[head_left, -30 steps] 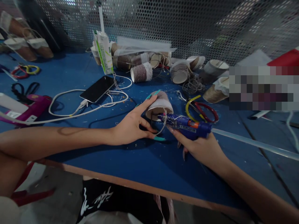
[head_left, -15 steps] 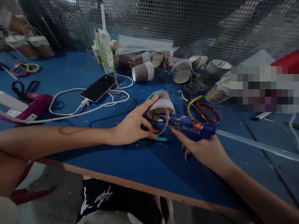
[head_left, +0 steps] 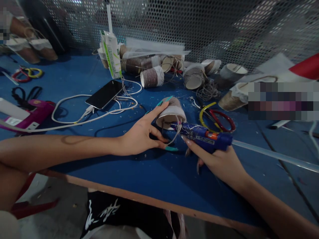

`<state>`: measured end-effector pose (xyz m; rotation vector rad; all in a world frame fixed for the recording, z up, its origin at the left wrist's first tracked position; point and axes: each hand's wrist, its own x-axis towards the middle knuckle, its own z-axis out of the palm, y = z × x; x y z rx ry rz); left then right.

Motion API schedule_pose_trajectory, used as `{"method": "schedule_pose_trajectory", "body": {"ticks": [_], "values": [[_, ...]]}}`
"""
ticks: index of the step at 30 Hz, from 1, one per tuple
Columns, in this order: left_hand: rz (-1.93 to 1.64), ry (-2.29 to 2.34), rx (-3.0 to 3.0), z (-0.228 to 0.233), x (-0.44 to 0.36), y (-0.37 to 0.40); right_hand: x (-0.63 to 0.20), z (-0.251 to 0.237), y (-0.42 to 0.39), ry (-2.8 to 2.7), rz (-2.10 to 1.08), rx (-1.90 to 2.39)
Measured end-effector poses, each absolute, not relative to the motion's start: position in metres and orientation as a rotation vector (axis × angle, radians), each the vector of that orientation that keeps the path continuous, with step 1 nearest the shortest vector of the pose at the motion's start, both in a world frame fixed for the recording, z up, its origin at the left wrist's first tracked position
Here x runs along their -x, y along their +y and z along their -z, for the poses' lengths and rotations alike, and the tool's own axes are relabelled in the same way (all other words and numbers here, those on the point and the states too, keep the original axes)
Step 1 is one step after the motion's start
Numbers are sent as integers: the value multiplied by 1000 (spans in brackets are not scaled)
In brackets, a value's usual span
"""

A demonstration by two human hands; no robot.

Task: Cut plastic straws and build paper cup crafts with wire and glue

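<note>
Blue surface (head_left: 149, 172) with a mesh wall behind holds many cups. Left hand (head_left: 139, 136) has its grip closed around a paper cup (head_left: 171, 113) lying on its side. Right hand (head_left: 221, 162) grips a blue glue gun (head_left: 204, 135), tip touching the cup's rim.

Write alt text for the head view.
A person's left hand steadies a string-wrapped paper cup lying on a blue table while the right hand presses a blue glue gun nozzle to its rim; scissors and a phone lie nearby.
</note>
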<state>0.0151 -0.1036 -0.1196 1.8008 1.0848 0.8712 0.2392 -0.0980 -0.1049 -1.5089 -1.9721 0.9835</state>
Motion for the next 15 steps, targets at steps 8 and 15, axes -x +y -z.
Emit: {"method": "schedule_pose_trajectory", "body": {"ticks": [8,15], "values": [[-890,1096,-1797,120,-16,-103,-234,100,-98,-1838,-1134,1584],[-882,1091,-1822,120,-16,-102,-230,93,-100,-1877,-1099,1630]]}}
